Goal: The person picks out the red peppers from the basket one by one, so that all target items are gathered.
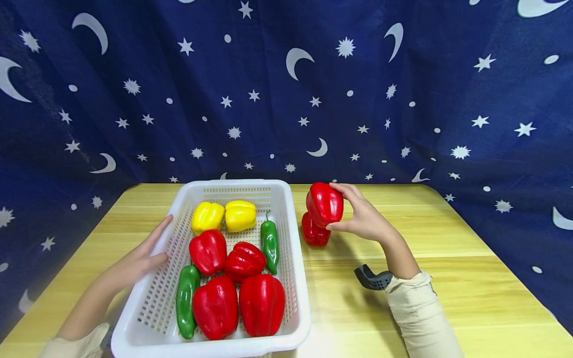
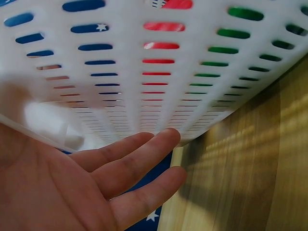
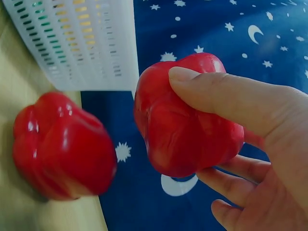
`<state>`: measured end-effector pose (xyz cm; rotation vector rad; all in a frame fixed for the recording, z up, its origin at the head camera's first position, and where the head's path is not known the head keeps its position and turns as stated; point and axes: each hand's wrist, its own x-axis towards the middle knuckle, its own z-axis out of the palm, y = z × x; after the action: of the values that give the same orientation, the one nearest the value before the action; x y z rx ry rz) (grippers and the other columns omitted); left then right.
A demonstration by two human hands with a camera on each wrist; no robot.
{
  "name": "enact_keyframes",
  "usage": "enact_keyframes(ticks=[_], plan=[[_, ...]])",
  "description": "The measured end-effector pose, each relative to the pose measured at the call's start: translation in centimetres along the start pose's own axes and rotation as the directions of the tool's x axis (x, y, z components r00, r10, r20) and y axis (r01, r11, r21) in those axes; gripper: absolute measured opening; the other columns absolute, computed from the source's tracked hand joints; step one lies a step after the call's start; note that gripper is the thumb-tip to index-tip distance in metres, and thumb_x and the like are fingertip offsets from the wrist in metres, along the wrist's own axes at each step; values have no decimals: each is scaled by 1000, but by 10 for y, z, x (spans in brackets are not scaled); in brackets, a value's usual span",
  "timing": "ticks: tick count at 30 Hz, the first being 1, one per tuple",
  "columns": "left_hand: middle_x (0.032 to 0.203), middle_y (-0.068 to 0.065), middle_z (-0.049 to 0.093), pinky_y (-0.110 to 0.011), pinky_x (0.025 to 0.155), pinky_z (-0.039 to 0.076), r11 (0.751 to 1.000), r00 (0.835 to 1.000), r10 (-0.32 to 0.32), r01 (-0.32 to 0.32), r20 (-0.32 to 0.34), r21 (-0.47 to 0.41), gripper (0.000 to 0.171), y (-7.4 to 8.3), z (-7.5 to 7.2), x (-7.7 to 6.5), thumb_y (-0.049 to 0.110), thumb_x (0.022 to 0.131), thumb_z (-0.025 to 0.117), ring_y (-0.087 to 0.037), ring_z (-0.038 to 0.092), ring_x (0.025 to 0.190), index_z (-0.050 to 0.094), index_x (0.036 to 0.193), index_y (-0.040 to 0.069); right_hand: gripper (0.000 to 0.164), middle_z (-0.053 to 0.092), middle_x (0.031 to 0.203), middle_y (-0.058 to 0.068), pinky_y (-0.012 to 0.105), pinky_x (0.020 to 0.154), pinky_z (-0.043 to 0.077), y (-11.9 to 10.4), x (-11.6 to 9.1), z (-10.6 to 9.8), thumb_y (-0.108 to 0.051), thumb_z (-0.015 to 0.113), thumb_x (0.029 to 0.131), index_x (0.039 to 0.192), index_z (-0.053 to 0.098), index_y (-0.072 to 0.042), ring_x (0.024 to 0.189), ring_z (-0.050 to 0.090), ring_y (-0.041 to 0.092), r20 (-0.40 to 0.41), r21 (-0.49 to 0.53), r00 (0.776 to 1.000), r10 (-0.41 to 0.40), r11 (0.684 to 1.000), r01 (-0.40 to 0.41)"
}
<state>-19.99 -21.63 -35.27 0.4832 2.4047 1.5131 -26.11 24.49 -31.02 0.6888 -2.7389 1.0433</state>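
Pinched between the thumb and fingers of my right hand, a glossy red bell pepper is held up to the right of the basket. Below and behind it in the head view, a second red bell pepper sits on the table. My left hand is at the left rim of the white plastic basket, thumb lapping over the edge. In the left wrist view its other fingers extend loosely along the outside of the slotted wall. Inside the basket are several red bell peppers.
Two yellow bell peppers lie at the basket's far end. One long green pepper lies along its left side, another green pepper along its right. The wooden table ends at a blue curtain with moons and stars.
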Motion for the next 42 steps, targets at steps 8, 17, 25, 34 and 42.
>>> enact_keyframes(ticks=[8, 17, 25, 34, 42], plan=[[145, -33, 6, -42, 57, 58, 1000, 1000, -15, 15, -7, 11, 82, 0, 2, -1, -3, 85, 40, -52, 54, 100, -8, 147, 23, 86, 39, 132, 15, 59, 92, 43, 13, -9, -7, -14, 80, 64, 138, 36, -12, 118, 42, 34, -13, -35, 1000, 14, 999, -14], [146, -32, 5, -42, 57, 58, 1000, 1000, -14, 14, -4, 0, 82, 1, 2, -1, -2, 85, 41, -53, 54, 101, -8, 147, 24, 84, 37, 133, 18, 63, 93, 39, 33, -23, -16, -14, 80, 65, 136, 37, -6, 118, 42, 39, -13, -69, 1000, 27, 997, -28], [145, -34, -1, -42, 56, 58, 1000, 1000, 6, -5, 7, -17, 82, -2, -1, 1, -3, 85, 37, -50, 55, 100, -11, 146, 22, 85, 36, 133, 21, 65, 94, 37, 48, -29, -20, -15, 81, 63, 135, 36, -4, 118, 41, 41, -17, -120, 998, 55, 991, -57], [145, -35, 1, -42, 56, 58, 999, 1000, 22, -22, 16, -27, 81, -2, -1, 0, -3, 86, 37, -52, 53, 100, -11, 146, 21, 86, 36, 129, 26, 65, 92, 38, 62, -29, -16, -17, 80, 64, 136, 35, -1, 115, 42, 44, 32, -136, 992, 120, 984, -114], [146, -33, 2, -43, 56, 57, 1000, 1000, 9, -9, 12, -19, 82, -3, 1, -1, -3, 85, 39, -55, 51, 102, -9, 146, 23, 88, 36, 129, 26, 64, 93, 38, 72, -30, -12, -19, 81, 63, 135, 35, 0, 114, 43, 46, 61, -148, 986, 158, 978, -148]])
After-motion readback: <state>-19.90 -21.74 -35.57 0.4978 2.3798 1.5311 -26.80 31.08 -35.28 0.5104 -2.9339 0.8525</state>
